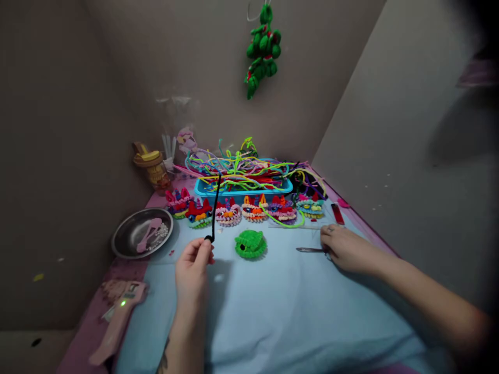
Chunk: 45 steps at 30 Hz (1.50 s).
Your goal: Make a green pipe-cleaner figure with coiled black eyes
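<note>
In my left hand [194, 264], thumb and fingers pinch a black pipe cleaner [215, 208]. Its long end stands upright and its lower end is curled at the fingertips. To the right of that hand, a green fuzzy head-shaped piece [250, 244] with a black eye lies on the blue cloth [296, 306]. My right hand [337, 246] rests low on the cloth at the right, fingers closed around the handle end of small scissors [310, 250]. Their pointed blades face left; the handles are mostly covered by the fingers.
Behind stands a blue basket [244, 193] heaped with coloured pipe cleaners, fronted by several colourful fuzzy heads [255, 209]. A metal bowl [117, 243] holds a pink scoop and white beads. A pink glue gun [119, 317] with a lit green light lies front left. Green ornaments [265, 49] hang above.
</note>
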Available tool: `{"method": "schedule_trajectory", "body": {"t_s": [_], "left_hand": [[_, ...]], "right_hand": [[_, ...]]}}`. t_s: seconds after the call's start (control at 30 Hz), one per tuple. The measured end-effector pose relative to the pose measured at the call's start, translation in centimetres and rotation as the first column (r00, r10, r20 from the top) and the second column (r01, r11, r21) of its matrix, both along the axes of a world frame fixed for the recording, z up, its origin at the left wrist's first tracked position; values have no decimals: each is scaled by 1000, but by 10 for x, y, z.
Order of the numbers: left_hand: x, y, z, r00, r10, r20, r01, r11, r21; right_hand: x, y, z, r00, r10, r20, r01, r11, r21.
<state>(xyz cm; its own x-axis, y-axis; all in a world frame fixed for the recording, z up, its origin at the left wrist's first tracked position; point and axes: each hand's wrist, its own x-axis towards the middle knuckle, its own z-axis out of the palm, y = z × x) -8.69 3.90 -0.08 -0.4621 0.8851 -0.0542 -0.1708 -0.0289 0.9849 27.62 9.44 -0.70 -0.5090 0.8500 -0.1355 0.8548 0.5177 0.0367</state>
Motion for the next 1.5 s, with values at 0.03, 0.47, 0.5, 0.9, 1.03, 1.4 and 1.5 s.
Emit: {"method": "schedule_trajectory", "body": {"t_s": [0.03, 0.47, 0.5, 0.9, 1.03, 1.4, 1.5], "left_hand": [[-2, 0, -3, 1000, -3, 2, 3, 1000, -8], [-4, -6, -4, 999, -21, -49, 18, 998, -60], [-5, -7, -4, 999, -5, -51, 3, 999, -46], [2, -14, -2, 991, -3, -135, 6, 1000, 18], [7, -18, 0, 983, -65, -170, 69, 997, 23], [6, -18, -9, 938, -231, -258, 267, 957, 115], [6, -18, -10, 935, -248, -253, 281, 954, 103]], "right_hand": [[0, -1, 1, 999, 33, -6, -33, 999, -16], [6, -12, 6, 992, -71, -108, 50, 982, -182], [7, -12, 5, 994, -59, -94, 42, 984, -172], [-35, -50, 18, 859, -208, -467, 87, 960, -267], [-98, -68, 41, 724, -367, -583, -217, 682, -698], [-174, -43, 39, 796, -369, -479, -291, 461, -838], [-171, -39, 37, 815, -332, -475, -299, 461, -835]]}}
